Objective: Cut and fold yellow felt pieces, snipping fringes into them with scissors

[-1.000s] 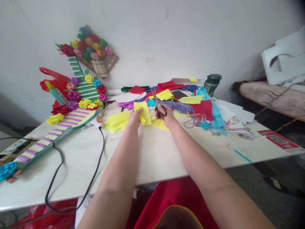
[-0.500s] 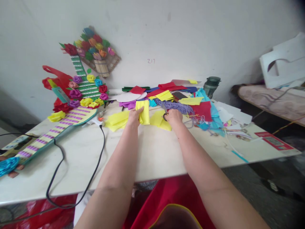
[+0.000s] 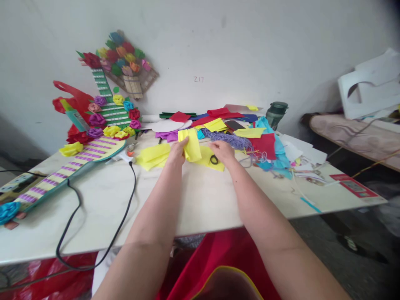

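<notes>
My left hand point(image 3: 178, 151) is closed on a folded strip of yellow crepe paper point(image 3: 191, 146), its thumb pressed on the front. Just to the right, my right hand point(image 3: 222, 151) has its fingers curled round a pair of scissors. One black handle loop point(image 3: 214, 159) shows below the fingers; the blades cannot be made out. Beneath the hands, more yellow crepe paper lies on the table, one sheet point(image 3: 153, 156) on the left and another point(image 3: 204, 157) between the hands.
Behind the hands are purple yarn point(image 3: 231, 139), red paper point(image 3: 264, 146) and blue crepe paper point(image 3: 281, 156). A dark bottle point(image 3: 276, 114) stands at the back right. On the left are a flower-decorated frame point(image 3: 115, 112) and a black cable point(image 3: 128, 204) across the table point(image 3: 206, 200).
The yellow strip in my left hand has tilted, its lower end swinging right. My right hand has moved slightly left and up, and the scissors' loop now shows lower, below the fingers.
</notes>
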Demonstrator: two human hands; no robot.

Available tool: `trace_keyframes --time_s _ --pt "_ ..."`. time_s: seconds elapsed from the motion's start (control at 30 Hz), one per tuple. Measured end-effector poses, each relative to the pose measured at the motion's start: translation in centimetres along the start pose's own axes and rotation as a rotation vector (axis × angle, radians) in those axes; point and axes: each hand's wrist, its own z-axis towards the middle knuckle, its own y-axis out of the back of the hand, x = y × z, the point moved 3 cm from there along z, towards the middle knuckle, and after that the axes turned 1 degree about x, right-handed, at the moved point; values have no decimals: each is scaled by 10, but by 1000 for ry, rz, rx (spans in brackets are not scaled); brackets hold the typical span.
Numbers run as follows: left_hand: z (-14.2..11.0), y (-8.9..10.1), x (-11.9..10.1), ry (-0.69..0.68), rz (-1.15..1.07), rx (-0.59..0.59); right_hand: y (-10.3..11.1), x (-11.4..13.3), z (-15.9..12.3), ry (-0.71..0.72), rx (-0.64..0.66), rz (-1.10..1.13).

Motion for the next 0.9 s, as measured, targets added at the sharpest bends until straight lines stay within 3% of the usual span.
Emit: trace_keyframes --time_s 0.1,0.2,0.4,0.53,0.67,0.9 --pt "-1 -4 3 -23 0 85 -15 13 -7 17 144 475" --pt "-3 -8 6 -33 22 158 -31 20 -13 -16 217 667" --pt "-6 -11 12 61 135 248 -34 10 -6 -55 -69 459" --pt "-2 -5 16 124 194 178 -24 9 -4 -59 -181 261" --pt "2 -6 17 49 111 193 -24 10 -5 -47 -203 241" --pt "-3 -12 21 15 75 150 -36 1 -1 -75 -119 480"
